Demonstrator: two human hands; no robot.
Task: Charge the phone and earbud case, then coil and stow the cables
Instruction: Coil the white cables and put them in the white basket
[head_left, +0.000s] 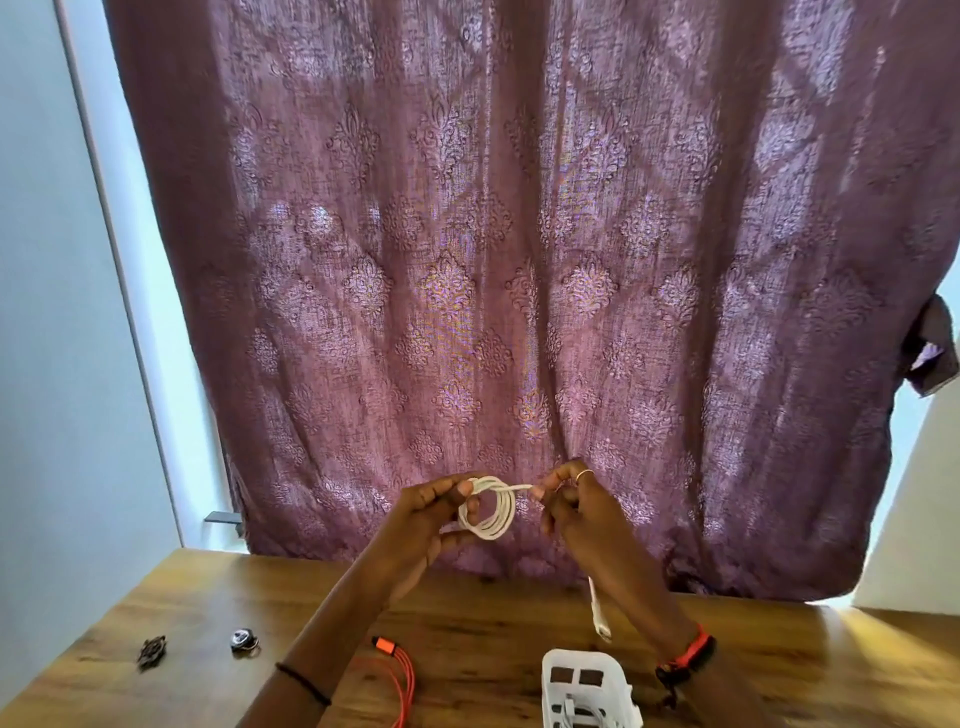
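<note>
**White cable**: wound into a small ring of several turns. It is held in the air above the far edge of the bench, in front of a purple curtain.

**Handling (judged):** light, limp and smooth-jacketed. The turns are likely to spring apart if released. Best held across all turns at one spot on the ring, with the tail kept taut and no tugging at the plug.

**Left hand**: raised, with the forearm rising from the near edge. The grip is pressed together, thumb and fingertips pinching the bundled turns at the ring's upper left.

**Right hand**: raised level with the left, fingers curled. The grip pinches the short free run leaving the top of the ring.

**White connector**: hangs below the right forearm, above the bench. Whether it belongs to this cable cannot be told.

**Orange cable**: loose on the bench at the near edge, between the forearms.

**White basket**: at the near edge, just right of the orange cable, with white items inside.

**Phone and earbud case:** not identifiable in view
</note>
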